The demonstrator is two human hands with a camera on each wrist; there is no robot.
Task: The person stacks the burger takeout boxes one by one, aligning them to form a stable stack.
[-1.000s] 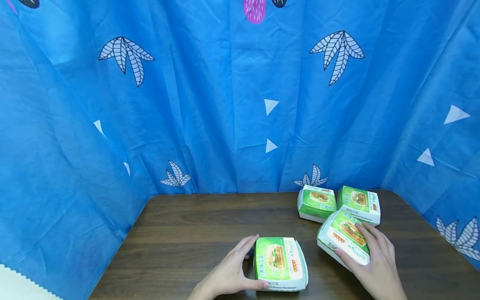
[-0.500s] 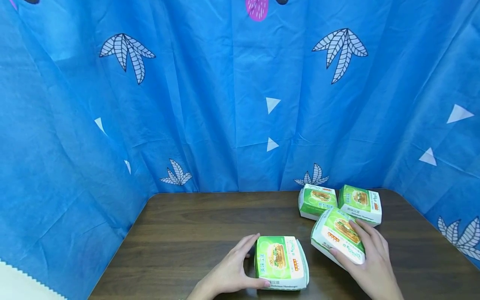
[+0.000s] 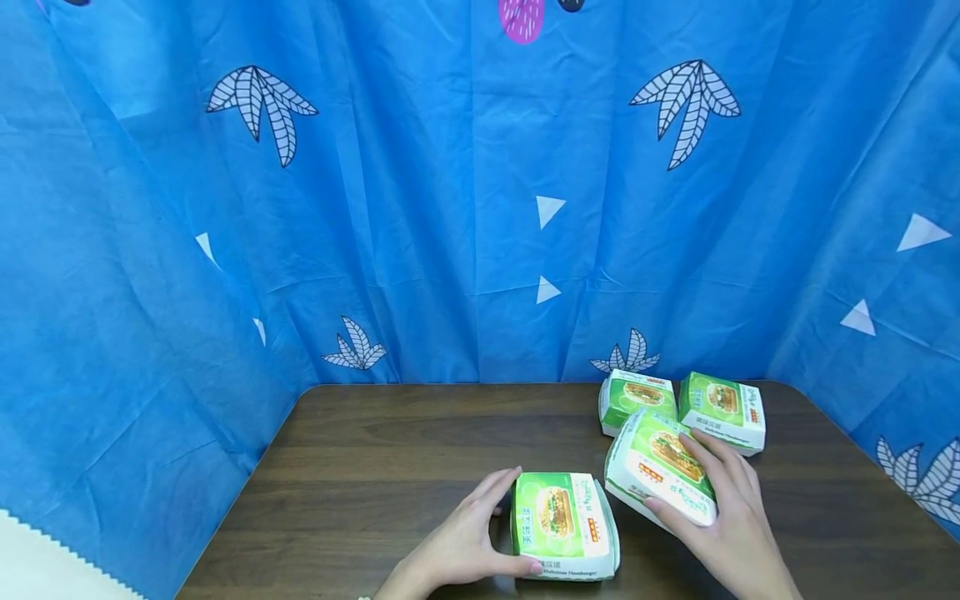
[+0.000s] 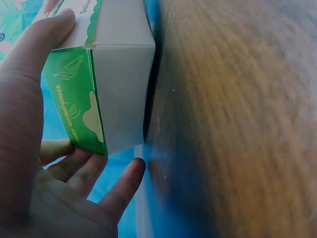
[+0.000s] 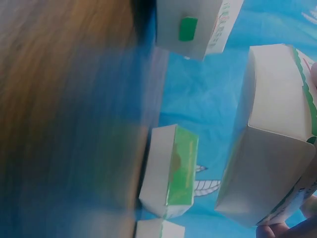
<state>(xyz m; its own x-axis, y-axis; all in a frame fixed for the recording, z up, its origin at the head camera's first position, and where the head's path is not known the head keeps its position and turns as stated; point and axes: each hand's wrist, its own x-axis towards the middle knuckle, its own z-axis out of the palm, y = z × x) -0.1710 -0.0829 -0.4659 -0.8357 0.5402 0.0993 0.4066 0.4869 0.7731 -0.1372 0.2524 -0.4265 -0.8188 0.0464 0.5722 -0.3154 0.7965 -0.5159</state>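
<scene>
A green and white burger box sits near the front of the table; my left hand grips it from its left, thumb on the near side and fingers at the far side. In the left wrist view my left thumb presses the box and the fingertips touch its edge. My right hand holds a second burger box, tilted, just right of the first. The right wrist view shows this held box raised off the table, only fingertips of the hand showing at the right edge.
Two more burger boxes stand at the back right of the dark wooden table, one on the left and one on the right. A blue curtain with leaf prints hangs behind and at both sides.
My right hand has moved left with its box, bringing it closer to the box at my left hand. My left hand keeps its grip in about the same place.
</scene>
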